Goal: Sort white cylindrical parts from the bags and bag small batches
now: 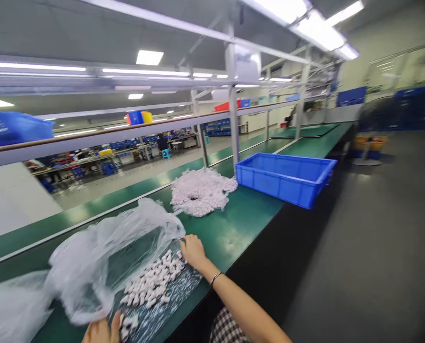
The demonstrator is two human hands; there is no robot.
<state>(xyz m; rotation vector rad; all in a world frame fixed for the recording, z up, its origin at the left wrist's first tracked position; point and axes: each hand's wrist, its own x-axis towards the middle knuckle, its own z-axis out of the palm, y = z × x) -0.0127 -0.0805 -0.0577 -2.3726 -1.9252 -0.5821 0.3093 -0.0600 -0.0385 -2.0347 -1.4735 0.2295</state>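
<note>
A clear plastic bag (91,257) lies spread on the green bench (234,233), its mouth open toward me. Many small white parts (155,281) are scattered on the bag's lower sheet. My right hand (194,252) has its fingers curled on the bag's edge at the right end of these parts. At the bottom edge of the view, my left hand (101,331) is partly cut off; its thumb and fingers are at the bag's near left edge, beside a few more white parts.
Further along the bench sits a heap of white pieces (201,190). Beyond it a blue crate (284,176) overhangs the bench's right edge. Metal posts (233,109) and a long shelf rail line the far side. More plastic film (15,305) lies at the left.
</note>
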